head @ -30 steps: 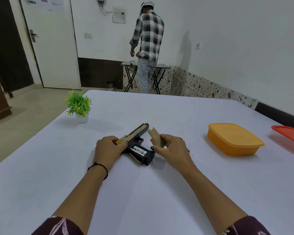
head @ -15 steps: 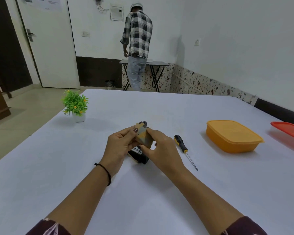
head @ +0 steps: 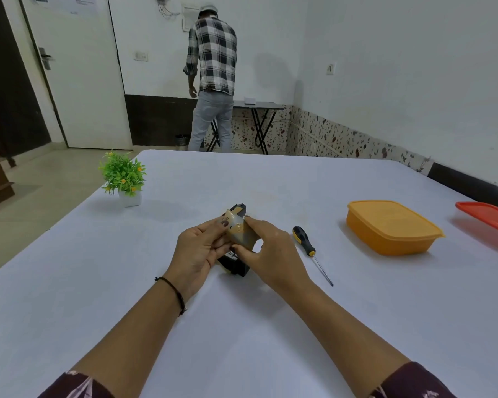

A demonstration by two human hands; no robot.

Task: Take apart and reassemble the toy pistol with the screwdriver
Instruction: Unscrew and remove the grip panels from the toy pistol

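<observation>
A black and gold toy pistol (head: 235, 264) lies on the white table (head: 242, 326), mostly hidden behind my hands. Its muzzle end (head: 240, 208) pokes out above my fingers. I hold a tan grip panel (head: 239, 229) over the pistol between both hands. My left hand (head: 200, 249) pinches the panel's left edge with thumb and fingers. My right hand (head: 266, 249) holds its right and lower edge. A screwdriver (head: 311, 251) with a black and yellow handle lies on the table just right of my right hand, tip pointing toward me.
A small potted plant (head: 124, 179) stands at the table's left edge. An orange lidded box (head: 391, 225) sits to the right, with a red lid (head: 489, 216) beyond it. A person in a checked shirt (head: 212, 81) stands at a folding table (head: 259, 106) by the far wall.
A second ago my left hand held the pistol down and my right held the panel beside it. Now both hands hold the panel together above the pistol. The screwdriver has come into sight.
</observation>
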